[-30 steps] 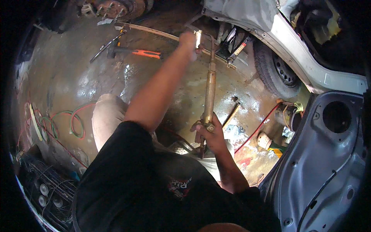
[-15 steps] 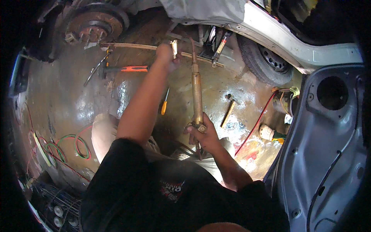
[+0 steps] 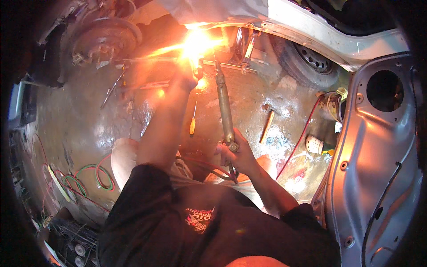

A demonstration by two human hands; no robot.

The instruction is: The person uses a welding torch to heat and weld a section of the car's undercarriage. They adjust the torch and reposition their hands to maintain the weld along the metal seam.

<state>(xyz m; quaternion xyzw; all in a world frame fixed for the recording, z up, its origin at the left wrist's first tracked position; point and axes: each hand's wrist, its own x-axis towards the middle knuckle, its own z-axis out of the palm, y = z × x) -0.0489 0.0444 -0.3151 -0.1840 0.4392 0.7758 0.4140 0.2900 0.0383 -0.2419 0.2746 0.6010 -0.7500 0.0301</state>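
Screwdriver [image 3: 192, 124] and hammer [image 3: 267, 126] are seen below, flanking the brass-coloured torch [image 3: 226, 111] gripped by the right hand [image 3: 241, 154]. State of the left hand [image 3: 188, 78] cannot be told behind glaring flame [image 3: 196, 43].

Screwdriver [image 3: 192, 126] and hammer [image 3: 267, 126] on floor [image 3: 249, 100]

The person's right grip [image 3: 240, 155] holds a brass-coloured torch [image 3: 225, 108]; the left grip [image 3: 189, 78] is beside a bright flare [image 3: 197, 43] (whose glare blurs it), and a yellow-handled screwdriver [image 3: 192, 125] lies on the floor [image 3: 84, 129].
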